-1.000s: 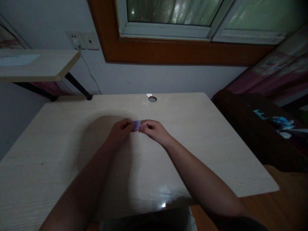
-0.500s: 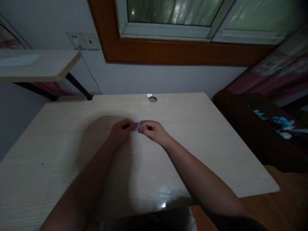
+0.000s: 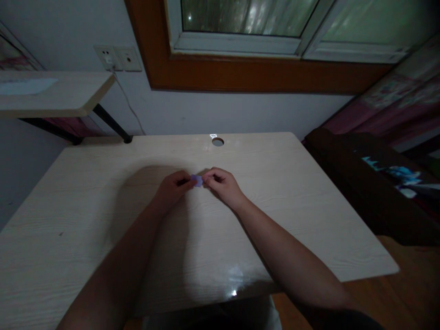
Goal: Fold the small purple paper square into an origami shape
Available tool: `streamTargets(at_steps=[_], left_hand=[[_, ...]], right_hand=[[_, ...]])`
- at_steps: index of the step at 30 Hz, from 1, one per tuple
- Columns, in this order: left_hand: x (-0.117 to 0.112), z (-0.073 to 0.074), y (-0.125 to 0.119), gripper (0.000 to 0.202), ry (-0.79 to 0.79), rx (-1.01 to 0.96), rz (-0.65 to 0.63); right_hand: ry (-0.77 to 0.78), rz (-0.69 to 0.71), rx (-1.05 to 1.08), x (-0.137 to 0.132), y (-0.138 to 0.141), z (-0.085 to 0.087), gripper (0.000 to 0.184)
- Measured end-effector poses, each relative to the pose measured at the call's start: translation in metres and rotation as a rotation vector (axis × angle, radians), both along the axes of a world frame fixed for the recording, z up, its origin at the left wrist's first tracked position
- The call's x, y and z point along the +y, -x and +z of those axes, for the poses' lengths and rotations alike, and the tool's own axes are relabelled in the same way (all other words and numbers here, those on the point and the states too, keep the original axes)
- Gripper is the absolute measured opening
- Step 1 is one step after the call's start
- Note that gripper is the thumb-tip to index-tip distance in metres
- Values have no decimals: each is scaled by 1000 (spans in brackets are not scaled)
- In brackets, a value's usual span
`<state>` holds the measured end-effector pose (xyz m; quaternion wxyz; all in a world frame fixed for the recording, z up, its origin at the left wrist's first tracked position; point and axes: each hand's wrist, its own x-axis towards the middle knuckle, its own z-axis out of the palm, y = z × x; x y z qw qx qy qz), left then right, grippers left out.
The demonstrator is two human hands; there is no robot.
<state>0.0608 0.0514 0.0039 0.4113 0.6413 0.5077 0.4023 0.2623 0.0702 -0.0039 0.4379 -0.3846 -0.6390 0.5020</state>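
A small piece of purple paper (image 3: 197,180) is held between my two hands, low over the middle of the pale wood-grain desk (image 3: 275,220). The thumb and fingers of my left hand (image 3: 174,187) pinch its left side. At its right edge, the fingertips of my right hand (image 3: 222,184) are closed in a pinch. Part of the paper is hidden by my fingers, and its exact folds are too small to make out.
A round cable hole (image 3: 217,142) lies near the desk's back edge. A raised shelf (image 3: 68,103) on black legs stands at the back left. Behind are wall sockets (image 3: 118,58) with a white cable (image 3: 129,103) and a window (image 3: 237,43). Dark furniture (image 3: 337,169) flanks the right side.
My right hand has shifted slightly right and away from me, its fingers now pinching the paper's right edge. More of the purple paper shows. My left hand has barely moved.
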Motion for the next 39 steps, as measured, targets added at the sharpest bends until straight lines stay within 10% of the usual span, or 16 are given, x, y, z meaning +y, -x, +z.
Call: streamTargets(at_steps=[39], left_hand=[[-1,-1,0,19,-55,35,-5]], right_hand=[[-30,26,-75,-2,1,3,18]])
